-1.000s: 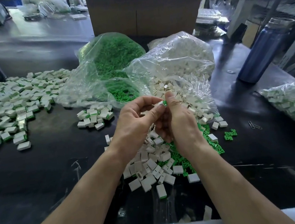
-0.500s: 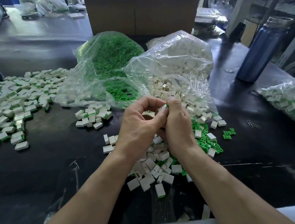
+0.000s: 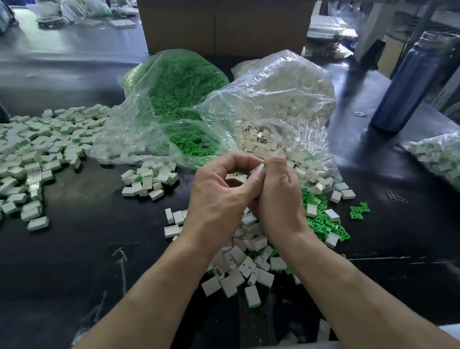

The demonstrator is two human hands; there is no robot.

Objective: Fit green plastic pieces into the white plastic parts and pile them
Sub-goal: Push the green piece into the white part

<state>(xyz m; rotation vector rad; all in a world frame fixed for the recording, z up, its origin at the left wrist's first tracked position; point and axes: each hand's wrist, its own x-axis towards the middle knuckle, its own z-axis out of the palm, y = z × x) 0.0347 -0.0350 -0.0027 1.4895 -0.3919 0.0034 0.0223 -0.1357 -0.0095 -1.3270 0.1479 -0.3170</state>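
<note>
My left hand (image 3: 220,200) and my right hand (image 3: 278,198) meet above the black table, both pinching one small white plastic part (image 3: 259,169) between fingertips. Any green piece in it is hidden by my fingers. Under my hands lies a loose heap of white parts (image 3: 245,265) mixed with green pieces (image 3: 322,222). A small pile of fitted white-and-green parts (image 3: 148,181) sits to the left, and a large spread of them (image 3: 21,159) covers the far left.
Open clear bags of green pieces (image 3: 177,95) and white parts (image 3: 280,100) lie behind my hands. Another bag of parts (image 3: 455,160) is at the right edge, a blue bottle (image 3: 407,81) behind it. A cardboard box (image 3: 223,19) stands at the back; paperclips (image 3: 396,196) lie right.
My hands stayed together on the part and dropped slightly toward me. The green tip seen between my fingers a second ago no longer shows.
</note>
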